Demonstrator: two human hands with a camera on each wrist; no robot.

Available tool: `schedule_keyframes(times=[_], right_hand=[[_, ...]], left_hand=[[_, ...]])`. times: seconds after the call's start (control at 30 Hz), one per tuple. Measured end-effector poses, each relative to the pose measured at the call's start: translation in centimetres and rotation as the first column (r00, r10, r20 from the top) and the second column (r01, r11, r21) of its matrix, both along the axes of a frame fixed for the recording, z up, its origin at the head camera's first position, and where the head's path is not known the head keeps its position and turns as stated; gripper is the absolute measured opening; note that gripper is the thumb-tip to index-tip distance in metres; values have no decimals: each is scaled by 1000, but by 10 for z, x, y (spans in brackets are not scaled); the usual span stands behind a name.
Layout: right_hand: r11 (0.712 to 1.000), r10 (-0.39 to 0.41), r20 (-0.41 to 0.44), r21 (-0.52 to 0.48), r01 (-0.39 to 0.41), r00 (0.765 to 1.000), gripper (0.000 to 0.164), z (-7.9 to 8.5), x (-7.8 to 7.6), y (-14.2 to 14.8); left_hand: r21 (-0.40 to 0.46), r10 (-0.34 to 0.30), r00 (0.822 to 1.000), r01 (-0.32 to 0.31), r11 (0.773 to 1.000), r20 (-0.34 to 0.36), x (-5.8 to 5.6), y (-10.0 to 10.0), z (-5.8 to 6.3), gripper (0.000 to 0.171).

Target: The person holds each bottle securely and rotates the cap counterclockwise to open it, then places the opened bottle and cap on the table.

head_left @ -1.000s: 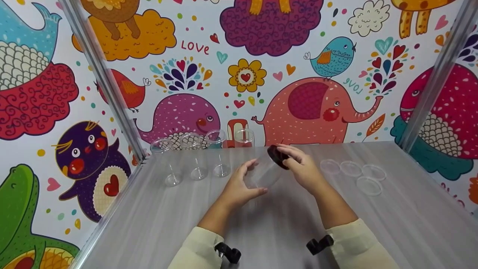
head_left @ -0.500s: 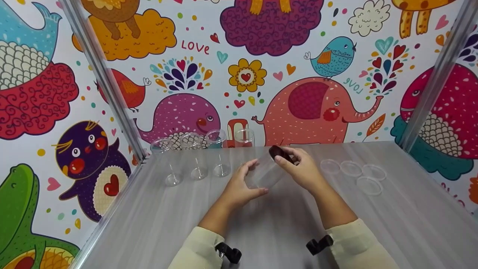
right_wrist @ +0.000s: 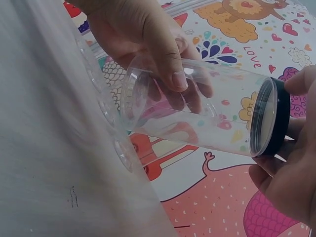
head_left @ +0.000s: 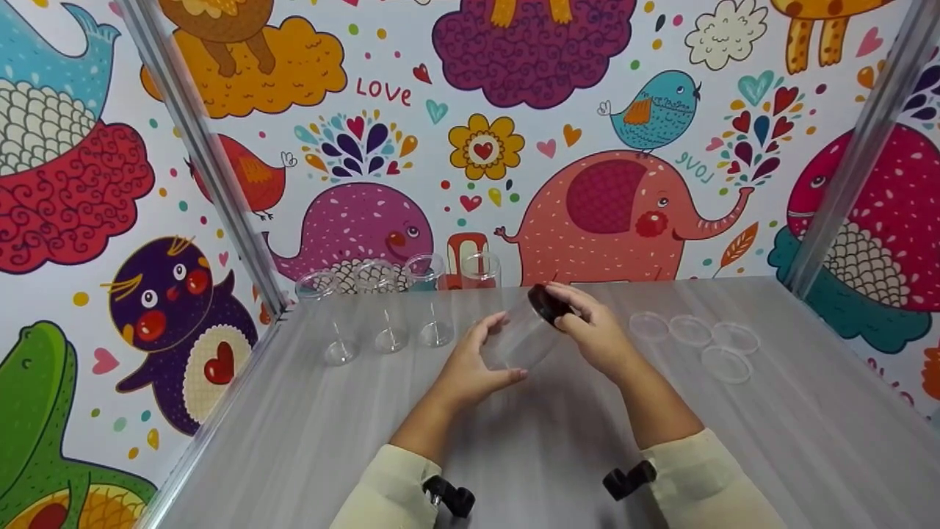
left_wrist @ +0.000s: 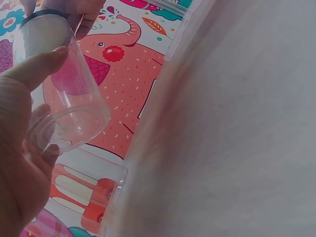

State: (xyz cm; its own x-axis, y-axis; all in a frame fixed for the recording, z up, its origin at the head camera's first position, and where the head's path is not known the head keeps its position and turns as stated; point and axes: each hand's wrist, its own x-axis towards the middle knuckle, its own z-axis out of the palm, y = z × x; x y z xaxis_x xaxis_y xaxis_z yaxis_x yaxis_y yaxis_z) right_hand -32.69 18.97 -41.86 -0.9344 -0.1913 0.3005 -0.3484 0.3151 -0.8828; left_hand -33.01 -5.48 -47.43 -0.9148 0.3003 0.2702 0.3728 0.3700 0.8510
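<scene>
A clear plastic jar (head_left: 520, 344) is held tilted above the table, its base towards the lower left. Thumb and fingers of my left hand (head_left: 470, 373) grip the jar's body around its lower part. At the jar's top is a dark screw lid (head_left: 549, 304), pinched at its rim by my right hand (head_left: 601, 332). In the right wrist view the black lid (right_wrist: 281, 118) sits on the jar's mouth, and the jar (right_wrist: 224, 126) looks to have nothing inside. The left wrist view shows the left thumb lying along the jar wall (left_wrist: 81, 96).
Several clear open jars (head_left: 435, 334) stand in a row at the back left of the grey table (head_left: 514, 470). Several clear round discs or rings (head_left: 725, 365) lie at the back right. A patterned wall (head_left: 477, 73) and metal posts (head_left: 213, 162) bound the table.
My right hand's fingers and thumb have shifted around the lid's rim, the thumb forward half a second ago and drawn back now. The left hand and jar stay nearly in place.
</scene>
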Motion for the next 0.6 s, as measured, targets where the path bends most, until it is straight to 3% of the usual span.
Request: schedule_keyframes(times=[0.3, 0.47, 0.6], right_hand=[[1000, -3, -37, 5, 3, 999, 46, -1, 0, 0], [993, -103, -76, 57, 107, 992, 53, 0, -2, -1], [980, -169, -61, 98, 174, 984, 58, 0, -3, -2]], left_hand=[[-3, -10, 1000, 10, 1000, -15, -1, -1, -1, 96], [-7, -13, 999, 13, 1000, -36, -1, 0, 0, 98], [2, -14, 999, 14, 1000, -29, 0, 1, 0, 98]])
